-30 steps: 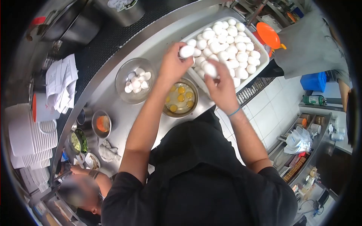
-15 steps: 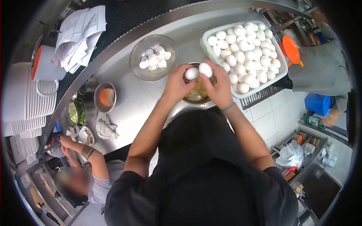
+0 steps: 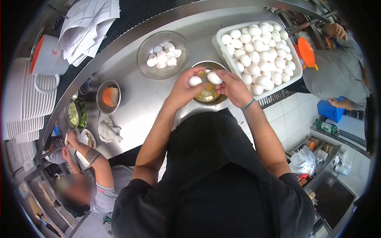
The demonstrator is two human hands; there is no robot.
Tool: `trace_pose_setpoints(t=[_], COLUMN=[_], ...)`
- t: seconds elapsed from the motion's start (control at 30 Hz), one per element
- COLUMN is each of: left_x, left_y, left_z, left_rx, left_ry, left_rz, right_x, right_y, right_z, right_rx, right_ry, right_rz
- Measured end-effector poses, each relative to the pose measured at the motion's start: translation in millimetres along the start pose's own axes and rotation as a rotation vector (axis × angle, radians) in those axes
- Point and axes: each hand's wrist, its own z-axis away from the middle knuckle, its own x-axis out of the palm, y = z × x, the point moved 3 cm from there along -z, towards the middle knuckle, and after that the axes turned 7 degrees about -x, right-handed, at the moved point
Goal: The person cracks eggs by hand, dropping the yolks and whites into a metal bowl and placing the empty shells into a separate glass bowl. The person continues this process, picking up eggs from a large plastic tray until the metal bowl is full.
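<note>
My left hand (image 3: 183, 88) is closed around a white egg (image 3: 195, 81), the thumb reaching over the bowl. In my right hand (image 3: 235, 88) another white egg (image 3: 214, 77) is gripped between thumb and fingers. Both are held above a metal bowl (image 3: 212, 104), where several yellow yolks (image 3: 209, 86) lie in clear egg white. Just right of the bowl stands a white plastic crate (image 3: 217, 47) heaped with whole white eggs (image 3: 254, 57). A wire-mesh strainer (image 3: 145, 49) with several white eggshells (image 3: 162, 59) sits up and to the left.
Along the steel counter (image 3: 135, 123) to the left are a metal bowl of orange food (image 3: 110, 97), a crumpled cloth (image 3: 109, 130) and vegetable containers (image 3: 74, 114). One co-worker's forearm (image 3: 89, 152) reaches in at lower left. Another person in grey (image 3: 331, 75) stands at right.
My hands have moved apart, each still with an egg, and more of the bowl shows between them. The co-worker on the right has drawn a hand back toward the blue box.
</note>
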Motion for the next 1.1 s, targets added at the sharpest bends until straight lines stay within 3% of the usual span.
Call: trace_pose_setpoints(t=[0.1, 0.2, 0.3, 0.7, 1.1], left_x=[1.8, 3.7, 3.2, 2.9, 11.0], left_y=[4.0, -1.9, -4.9, -7.5, -1.5], left_z=[0.1, -1.6, -1.1, -2.2, 5.1], left_rx=[-0.033, -0.058, -0.079, -0.098, -0.078], left_ry=[-0.034, -0.043, -0.017, 0.076, 0.196], left_rz=[-0.039, 0.029, 0.058, -0.102, -0.216], right_x=[5.6, 10.2, 13.5, 30.9, 36.4], right_y=[-3.0, -6.7, -7.0, -14.1, -11.8], right_z=[2.2, 3.9, 5.6, 13.5, 11.9], right_rx=[-0.005, -0.024, -0.108, -0.398, -0.503], right_ry=[0.043, 0.041, 0.005, 0.055, 0.057], right_rz=[0.238, 0.28, 0.272, 0.915, 0.985])
